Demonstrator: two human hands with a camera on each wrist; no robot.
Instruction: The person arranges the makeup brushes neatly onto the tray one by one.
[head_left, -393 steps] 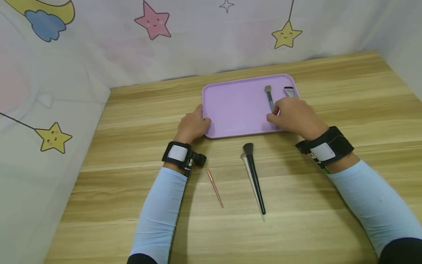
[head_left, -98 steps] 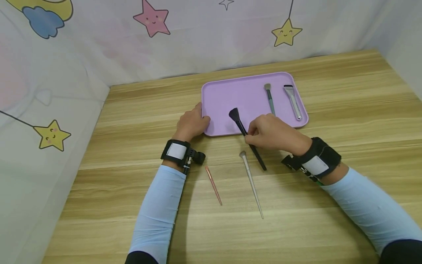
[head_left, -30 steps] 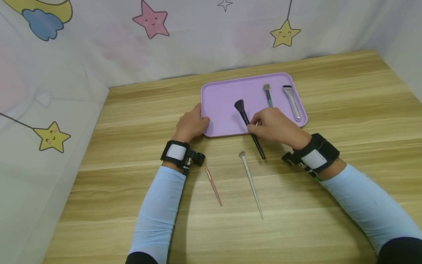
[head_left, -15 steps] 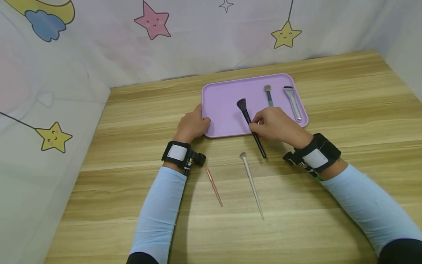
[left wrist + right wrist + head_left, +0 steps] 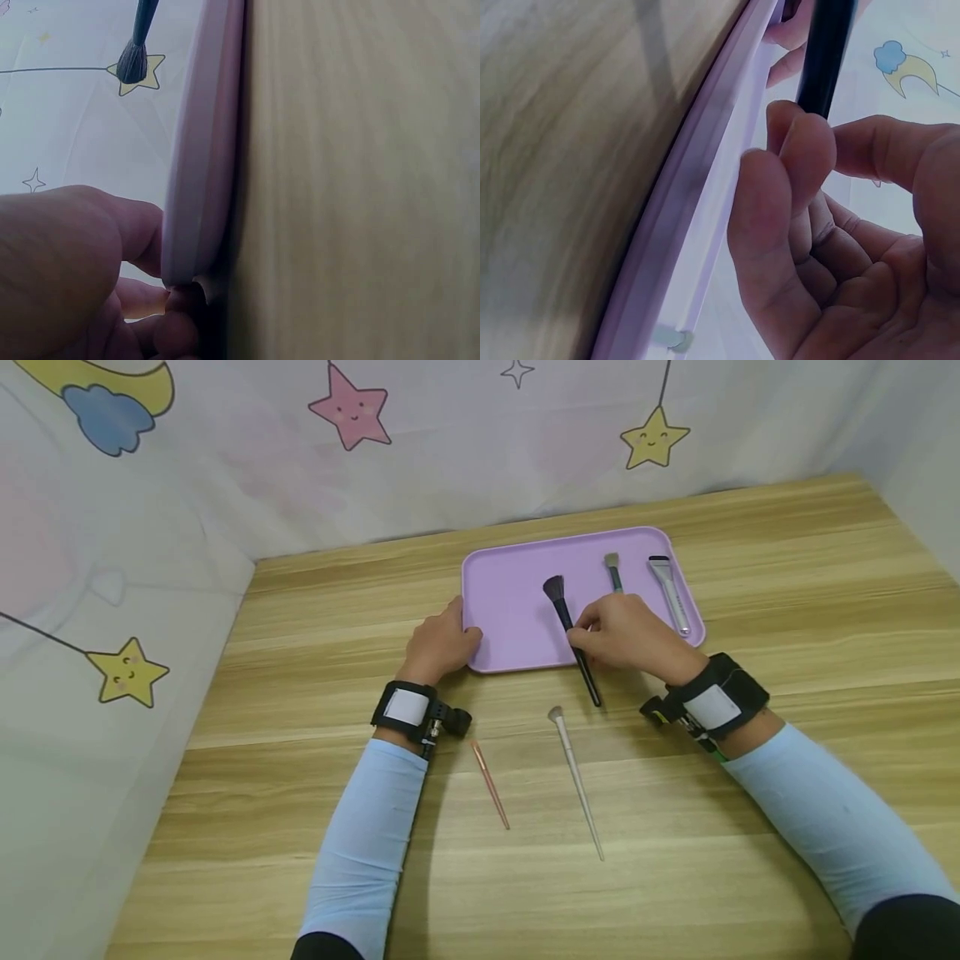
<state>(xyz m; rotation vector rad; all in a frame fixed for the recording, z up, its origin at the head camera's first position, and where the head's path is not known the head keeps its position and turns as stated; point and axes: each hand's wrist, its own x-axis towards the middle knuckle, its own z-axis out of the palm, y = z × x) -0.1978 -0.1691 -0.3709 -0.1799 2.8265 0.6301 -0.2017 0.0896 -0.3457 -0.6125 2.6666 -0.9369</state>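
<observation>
Right of the frame's middle, we have the action: the right hand (image 5: 626, 631) pinches the black brush (image 5: 562, 611) partway down its handle, holding it raised over the near edge of the purple tray (image 5: 510, 602). And look at that axis! Bristles toward the upper left, handle tip toward the lower right, out past the rim and above the counter (image 5: 787, 568). We make it close to parallel with the silver brush (image 5: 670, 593) at the tray's right end; the green brush (image 5: 615, 578) sits between, its lower part hidden behind the knuckles. The brush lies just left of the right hand, clearly the nearer; over at the tray's lower-left corner, the left hand (image 5: 437, 647) grips the rim, apart from it. For us, everything turns on that overhang: in our judgement, laying the brush wholly inside calls for a shift toward the top of the frame.
</observation>
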